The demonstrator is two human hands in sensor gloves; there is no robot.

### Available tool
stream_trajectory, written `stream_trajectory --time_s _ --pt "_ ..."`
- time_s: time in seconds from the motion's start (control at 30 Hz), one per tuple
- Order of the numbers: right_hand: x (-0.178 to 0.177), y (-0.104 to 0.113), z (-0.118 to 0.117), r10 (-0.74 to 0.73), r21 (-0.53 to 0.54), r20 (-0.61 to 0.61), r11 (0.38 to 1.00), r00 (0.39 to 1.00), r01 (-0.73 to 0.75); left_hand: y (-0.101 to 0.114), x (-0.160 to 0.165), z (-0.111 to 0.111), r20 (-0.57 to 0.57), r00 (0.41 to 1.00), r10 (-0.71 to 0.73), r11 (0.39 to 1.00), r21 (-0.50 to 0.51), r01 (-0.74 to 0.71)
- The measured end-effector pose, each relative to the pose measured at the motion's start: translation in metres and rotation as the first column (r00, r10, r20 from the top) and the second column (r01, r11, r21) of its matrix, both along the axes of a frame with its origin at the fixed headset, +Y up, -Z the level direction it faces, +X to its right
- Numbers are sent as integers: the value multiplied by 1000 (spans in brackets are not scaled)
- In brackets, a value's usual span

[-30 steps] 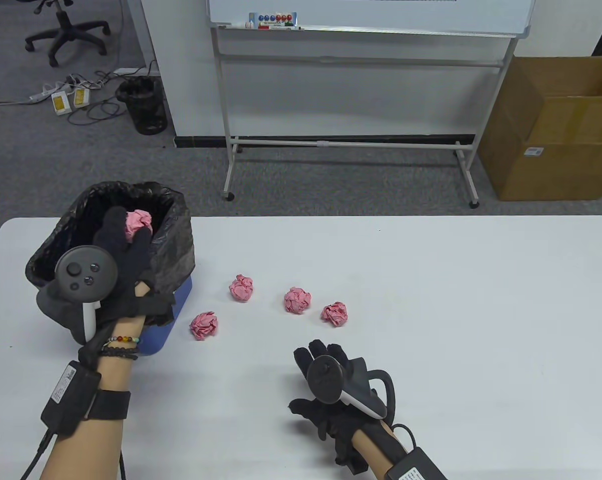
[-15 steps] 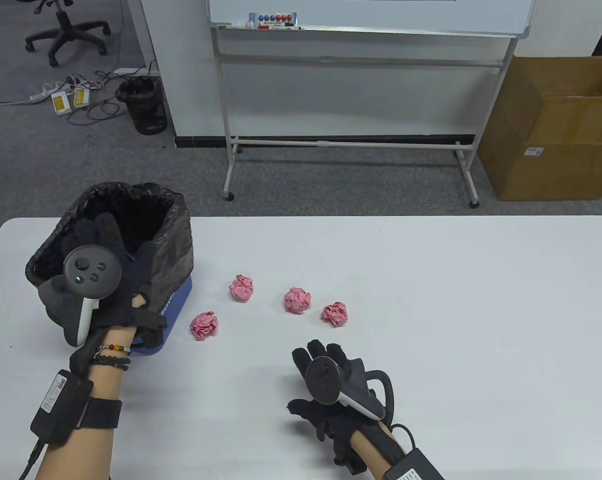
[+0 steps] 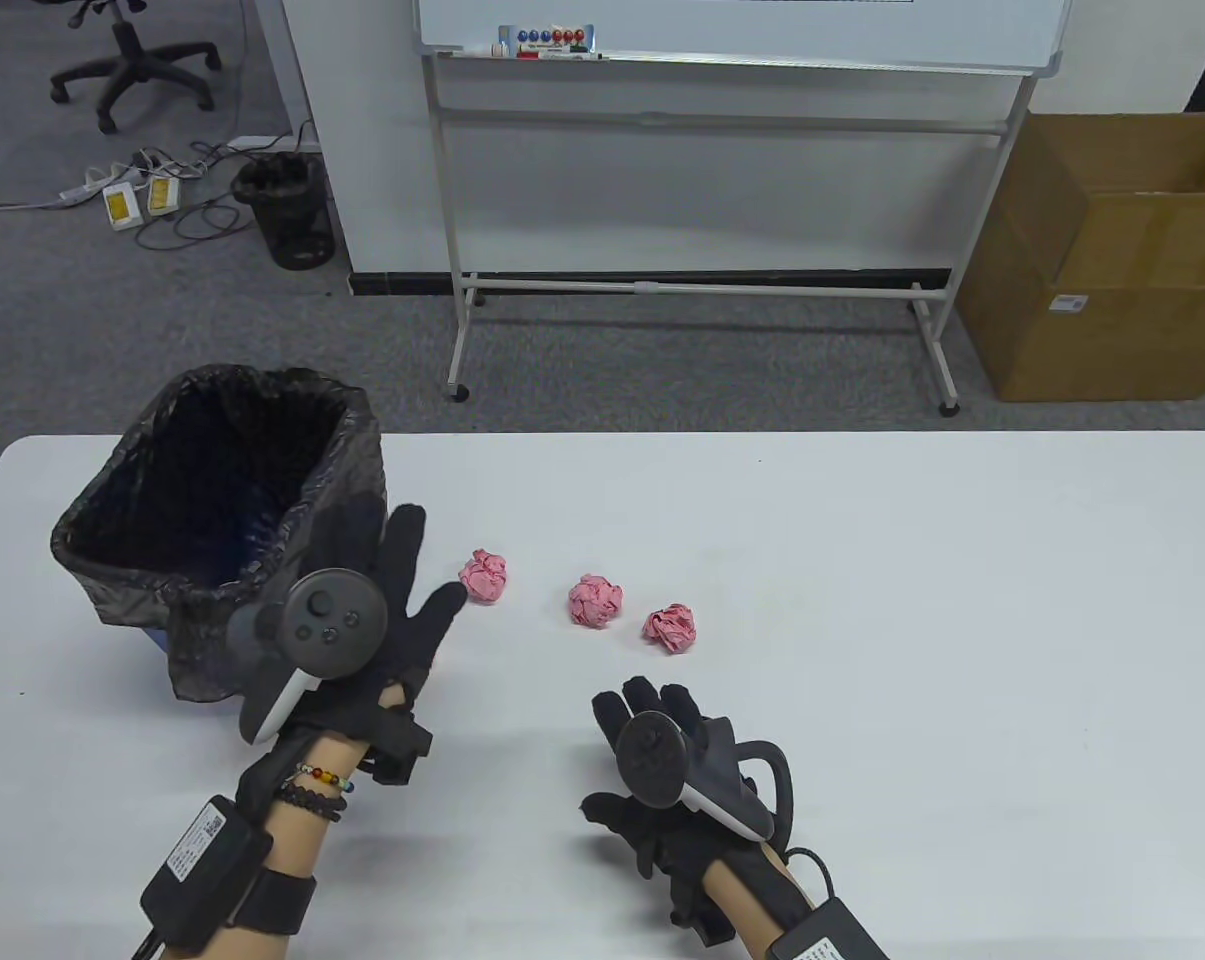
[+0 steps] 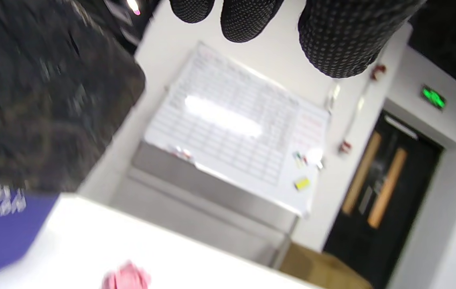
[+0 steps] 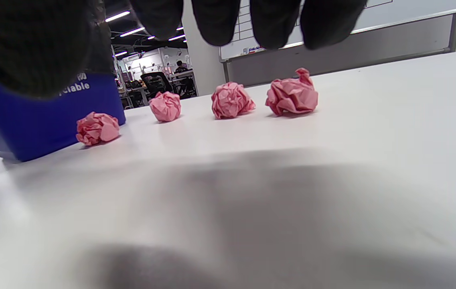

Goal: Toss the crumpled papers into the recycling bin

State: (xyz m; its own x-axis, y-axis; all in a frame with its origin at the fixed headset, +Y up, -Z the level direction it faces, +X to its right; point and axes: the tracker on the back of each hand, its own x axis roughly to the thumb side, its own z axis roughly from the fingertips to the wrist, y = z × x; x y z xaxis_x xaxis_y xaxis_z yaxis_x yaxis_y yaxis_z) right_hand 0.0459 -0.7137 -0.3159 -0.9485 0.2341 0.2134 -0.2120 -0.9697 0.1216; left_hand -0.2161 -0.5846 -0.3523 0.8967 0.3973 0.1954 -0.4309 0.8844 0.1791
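The blue recycling bin with a black bag liner (image 3: 357, 470) stands at the table's left. In the table view three pink crumpled paper balls lie in a row: (image 3: 485, 577), (image 3: 596, 601), (image 3: 670, 627). My left hand (image 3: 402, 590) hovers just right of the bin, fingers spread and empty, and covers the spot beside the bin. The right wrist view shows one more ball (image 5: 97, 127) there, next to the bin (image 5: 31, 120). The left wrist view is blurred; it shows a ball (image 4: 125, 277) below the fingertips (image 4: 340, 36). My right hand (image 3: 652, 740) rests near the front edge, empty.
Behind the table stand a whiteboard on a wheeled frame (image 3: 702, 130), a cardboard box (image 3: 1112, 260) at the right and a small black bin (image 3: 287, 210) on the floor.
My left hand let the ball go inside the bin, came out and moved right and toward me, now over the ball nearest the bin. The right hand has not moved.
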Motion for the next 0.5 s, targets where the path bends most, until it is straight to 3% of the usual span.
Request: stream_trajectory --time_s 0.17,0.5 --pt "1 -1 -1 10 -2 7 1000 1000 -10 -32 23 4 143 989 -27 998 -59 36" --pt "5 -1 -2 12 -3 34 1000 999 -12 -95 49 9 302 953 -29 981 -175 86"
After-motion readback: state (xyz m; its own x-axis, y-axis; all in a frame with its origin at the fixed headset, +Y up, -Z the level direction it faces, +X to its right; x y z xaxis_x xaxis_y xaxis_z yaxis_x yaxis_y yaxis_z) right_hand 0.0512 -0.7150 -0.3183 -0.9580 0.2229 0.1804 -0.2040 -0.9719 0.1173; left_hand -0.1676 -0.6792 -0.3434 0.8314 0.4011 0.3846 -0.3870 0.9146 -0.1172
